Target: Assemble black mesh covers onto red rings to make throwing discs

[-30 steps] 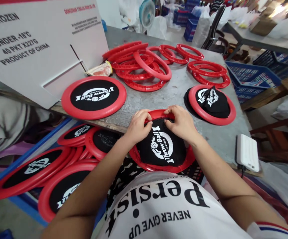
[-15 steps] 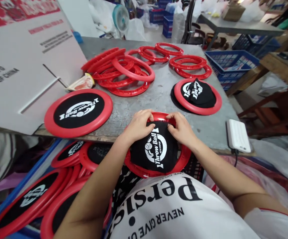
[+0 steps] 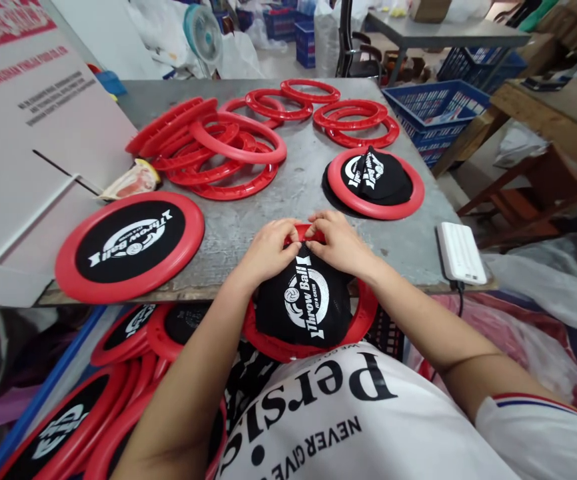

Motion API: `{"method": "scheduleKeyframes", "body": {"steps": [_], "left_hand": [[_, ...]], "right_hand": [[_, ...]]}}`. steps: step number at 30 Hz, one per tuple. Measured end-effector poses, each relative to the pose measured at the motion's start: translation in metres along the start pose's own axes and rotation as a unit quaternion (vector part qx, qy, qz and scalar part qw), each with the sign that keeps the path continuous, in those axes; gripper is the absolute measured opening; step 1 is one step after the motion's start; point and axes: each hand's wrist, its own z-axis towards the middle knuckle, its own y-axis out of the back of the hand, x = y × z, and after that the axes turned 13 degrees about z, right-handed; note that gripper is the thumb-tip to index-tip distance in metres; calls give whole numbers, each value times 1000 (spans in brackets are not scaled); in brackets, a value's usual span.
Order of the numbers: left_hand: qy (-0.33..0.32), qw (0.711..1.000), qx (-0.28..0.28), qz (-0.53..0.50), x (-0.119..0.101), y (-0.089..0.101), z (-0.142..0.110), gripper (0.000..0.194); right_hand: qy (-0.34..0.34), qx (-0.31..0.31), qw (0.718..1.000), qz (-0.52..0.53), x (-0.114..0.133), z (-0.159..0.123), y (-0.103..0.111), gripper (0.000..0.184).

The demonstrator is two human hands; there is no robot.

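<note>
A red plastic ring point(image 3: 367, 312) rests against my shirt at the table's near edge. Across it lies a black fabric disc point(image 3: 278, 313) printed "Throw Ball", with gaps between cloth and ring at the right and near side. My left hand point(image 3: 272, 250) pinches the cloth's far edge against the ring's far rim. Close beside it, my right hand point(image 3: 339, 245) pinches the same edge, thumb on the cloth and fingers over the rim. The fingertips partly hide the edge. A ring with its fabric flat point(image 3: 131, 243) lies to the left on the table.
Bare red rings point(image 3: 236, 143) are heaped on the grey table point(image 3: 301, 180). Folded black fabric discs point(image 3: 386, 177) lie on another ring at the right, near a white power bank point(image 3: 461, 253) with a cable. A white carton point(image 3: 33, 167) stands left. Finished-looking discs point(image 3: 58, 427) fill a bin below.
My hands have drawn closer together at the ring's far rim, my right hand shifting left along the cloth's edge. The view has turned slightly to the right.
</note>
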Motion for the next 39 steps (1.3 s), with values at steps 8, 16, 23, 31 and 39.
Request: {"method": "scheduleKeyframes", "body": {"steps": [8,16,23,31,39], "left_hand": [[25,1000,-5,-8,-2,-2,1,12],[55,998,-30,6,-5,-6,2,13],[88,994,-40,57,-7,-12,7,16],[47,998,-10,43,8,5,-15,25],[57,998,-8,-37,12,9,-17,16]], "right_hand": [[-27,-4,999,31,-7,5,-3,10],[-34,-44,998,12,-5,3,-8,13],[-43,-57,997,-25,-2,3,-12,14],[-27,-72,997,-24,-4,3,-9,7],[13,22,1000,-18,6,20,-10,16]]}}
